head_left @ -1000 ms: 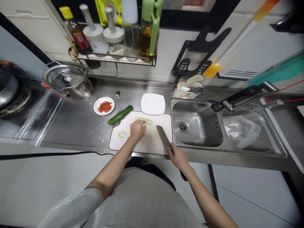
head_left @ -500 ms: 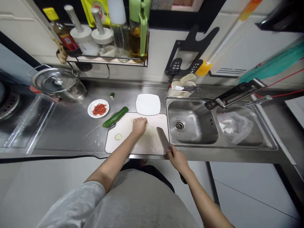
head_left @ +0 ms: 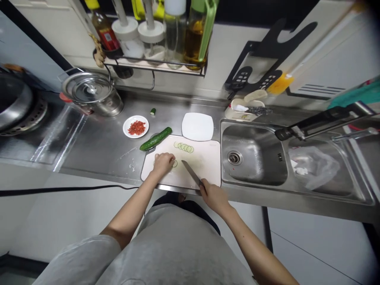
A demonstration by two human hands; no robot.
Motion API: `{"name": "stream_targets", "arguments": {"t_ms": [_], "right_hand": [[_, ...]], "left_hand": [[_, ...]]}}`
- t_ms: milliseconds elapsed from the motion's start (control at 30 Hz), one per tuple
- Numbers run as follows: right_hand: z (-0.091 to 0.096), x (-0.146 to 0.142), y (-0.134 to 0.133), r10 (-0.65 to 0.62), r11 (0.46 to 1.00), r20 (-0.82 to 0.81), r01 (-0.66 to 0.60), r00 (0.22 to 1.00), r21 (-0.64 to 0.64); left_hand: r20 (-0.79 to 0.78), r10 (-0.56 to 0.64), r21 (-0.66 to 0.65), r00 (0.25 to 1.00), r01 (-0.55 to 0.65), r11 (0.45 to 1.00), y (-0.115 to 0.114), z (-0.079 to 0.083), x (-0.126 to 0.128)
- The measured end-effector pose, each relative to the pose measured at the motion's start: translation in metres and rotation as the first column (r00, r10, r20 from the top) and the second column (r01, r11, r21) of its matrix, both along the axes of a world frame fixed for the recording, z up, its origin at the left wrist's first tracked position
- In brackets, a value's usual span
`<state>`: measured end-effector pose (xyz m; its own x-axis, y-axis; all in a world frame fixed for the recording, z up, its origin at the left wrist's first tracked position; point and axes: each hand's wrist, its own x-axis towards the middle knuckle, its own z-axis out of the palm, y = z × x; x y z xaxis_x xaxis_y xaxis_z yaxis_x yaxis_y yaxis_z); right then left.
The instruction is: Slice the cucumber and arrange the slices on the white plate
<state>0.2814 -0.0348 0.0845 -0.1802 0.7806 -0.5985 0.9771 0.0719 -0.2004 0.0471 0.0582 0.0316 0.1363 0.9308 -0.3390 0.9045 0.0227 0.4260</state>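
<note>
Steel counter (head_left: 109, 156) below, right hand (head_left: 215, 196) clasping the knife (head_left: 191, 173)! Left of that grip, left hand (head_left: 163, 164) hovers by a cucumber slice (head_left: 175, 163), hold unclear; skidding could invite a nick.

I see smooth grey metal nearly everywhere: the countertop (head_left: 101, 154) has a soft sheen with whitish smears, while the sink (head_left: 255, 152) at right shines more sharply. Far left, the pot (head_left: 110, 103) and its lid (head_left: 80, 90) are polished metal. The cutting board (head_left: 190, 174) looks like smooth, mostly matt plastic; the knife (head_left: 192, 173) has a dull metal blade. I read the whole cucumber (head_left: 160, 136) as glossy and slightly bumpy, the cucumber slices (head_left: 184, 147) as moist. A crinkled, translucent plastic bag (head_left: 325, 168) lies far right. Nearest me, the grey shirt (head_left: 184, 245) is soft, matt cloth.
</note>
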Motion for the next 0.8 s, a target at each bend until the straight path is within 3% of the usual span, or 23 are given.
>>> {"name": "stream_targets", "arguments": {"t_ms": [100,233,800], "right_hand": [[0.002,-0.015,0.006,0.073,0.997,0.021,-0.073,0.997,-0.023],[0.002,-0.029,0.013,0.132,0.990,0.034,-0.131,0.991,-0.047],[0.001,-0.042,0.021,0.161,0.985,0.051,-0.157,0.986,-0.068]], "left_hand": [[0.018,0.045,0.058,0.999,-0.045,0.997,-0.004,-0.006,-0.007],[0.015,0.083,0.032,0.996,-0.083,0.996,-0.009,-0.006,-0.014],[0.028,0.057,0.009,0.998,-0.057,0.998,-0.009,-0.008,-0.012]]}}
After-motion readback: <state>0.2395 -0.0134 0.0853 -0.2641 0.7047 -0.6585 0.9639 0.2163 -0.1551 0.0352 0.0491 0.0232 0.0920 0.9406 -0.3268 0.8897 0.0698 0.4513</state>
